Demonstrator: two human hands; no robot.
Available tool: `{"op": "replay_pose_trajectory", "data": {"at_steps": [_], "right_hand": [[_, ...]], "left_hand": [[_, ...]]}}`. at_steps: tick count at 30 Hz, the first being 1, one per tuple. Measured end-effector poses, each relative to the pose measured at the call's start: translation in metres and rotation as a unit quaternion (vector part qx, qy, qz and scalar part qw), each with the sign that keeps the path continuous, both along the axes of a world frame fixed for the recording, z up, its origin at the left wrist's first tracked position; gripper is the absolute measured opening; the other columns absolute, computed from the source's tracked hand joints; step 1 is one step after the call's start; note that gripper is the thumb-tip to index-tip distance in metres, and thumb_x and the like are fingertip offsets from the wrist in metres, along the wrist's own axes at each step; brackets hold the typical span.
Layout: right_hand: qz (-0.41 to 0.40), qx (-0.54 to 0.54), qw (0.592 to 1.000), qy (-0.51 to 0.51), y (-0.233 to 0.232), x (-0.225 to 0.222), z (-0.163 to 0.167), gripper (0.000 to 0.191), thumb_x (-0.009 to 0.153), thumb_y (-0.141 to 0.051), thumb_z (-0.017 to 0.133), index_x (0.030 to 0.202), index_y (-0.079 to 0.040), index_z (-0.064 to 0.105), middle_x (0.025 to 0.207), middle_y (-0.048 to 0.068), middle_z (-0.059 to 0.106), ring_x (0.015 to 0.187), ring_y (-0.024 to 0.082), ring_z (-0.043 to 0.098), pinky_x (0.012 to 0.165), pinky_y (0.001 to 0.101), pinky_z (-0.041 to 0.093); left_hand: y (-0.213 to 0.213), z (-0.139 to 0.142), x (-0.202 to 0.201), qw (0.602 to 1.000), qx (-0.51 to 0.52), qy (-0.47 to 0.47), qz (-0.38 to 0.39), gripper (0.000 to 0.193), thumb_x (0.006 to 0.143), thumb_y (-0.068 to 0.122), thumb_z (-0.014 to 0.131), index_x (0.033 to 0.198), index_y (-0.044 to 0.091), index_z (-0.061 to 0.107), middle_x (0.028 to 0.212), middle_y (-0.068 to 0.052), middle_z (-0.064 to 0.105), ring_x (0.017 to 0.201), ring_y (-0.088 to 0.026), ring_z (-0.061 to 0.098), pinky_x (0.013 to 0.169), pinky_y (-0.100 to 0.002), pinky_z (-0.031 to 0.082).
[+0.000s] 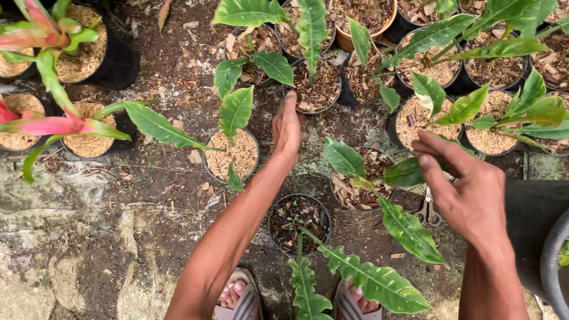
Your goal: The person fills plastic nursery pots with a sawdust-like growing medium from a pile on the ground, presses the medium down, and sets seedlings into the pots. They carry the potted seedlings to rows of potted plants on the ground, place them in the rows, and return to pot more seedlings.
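Down on the dirt floor among the crowded plants, the head view showed the left hand stretched forward, fingers loosely curved and resting on the rim of a small black pot, not clearly gripping it. The right hand, half-closed, pinched near the stem of a green leaf, with scissors lying just below. That pot looked light but loose-filled, best held by its rim; the leaf seemed soft and tearable.
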State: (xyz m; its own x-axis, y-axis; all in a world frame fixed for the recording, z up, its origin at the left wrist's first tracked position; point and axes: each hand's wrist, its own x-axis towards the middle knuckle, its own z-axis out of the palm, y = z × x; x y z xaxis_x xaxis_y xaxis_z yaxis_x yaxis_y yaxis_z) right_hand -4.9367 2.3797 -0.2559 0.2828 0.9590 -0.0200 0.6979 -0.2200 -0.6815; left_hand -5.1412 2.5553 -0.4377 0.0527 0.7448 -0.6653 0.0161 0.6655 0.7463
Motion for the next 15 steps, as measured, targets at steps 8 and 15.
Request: {"op": "replay_pose_trajectory", "data": {"at_steps": [8,15], "right_hand": [[-0.118,-0.004,0.992,0.045,-0.043,0.004,-0.005,0.033,0.106,-0.006,0.063,0.138,0.004,0.066,0.118,0.015,0.075,0.104,0.019,0.069,0.09,0.0278,0.055],[-0.183,0.073,0.962,0.19,-0.091,0.031,-0.057,0.028,0.11,0.003,0.053,0.135,0.011,0.06,0.118,0.017,0.07,0.111,0.02,0.072,0.101,0.0294,0.06]], "left_hand": [[0.078,-0.067,-0.013,0.985,-0.068,-0.079,0.137,0.078,0.094,0.06,0.031,0.159,0.019,0.022,0.164,-0.007,0.029,0.146,-0.031,0.04,0.119,-0.063,0.015],[0.098,-0.109,-0.025,0.978,0.039,-0.145,0.145,0.07,0.103,0.049,0.033,0.153,0.002,0.036,0.149,-0.028,0.054,0.138,-0.037,0.057,0.118,-0.048,0.041]]}}
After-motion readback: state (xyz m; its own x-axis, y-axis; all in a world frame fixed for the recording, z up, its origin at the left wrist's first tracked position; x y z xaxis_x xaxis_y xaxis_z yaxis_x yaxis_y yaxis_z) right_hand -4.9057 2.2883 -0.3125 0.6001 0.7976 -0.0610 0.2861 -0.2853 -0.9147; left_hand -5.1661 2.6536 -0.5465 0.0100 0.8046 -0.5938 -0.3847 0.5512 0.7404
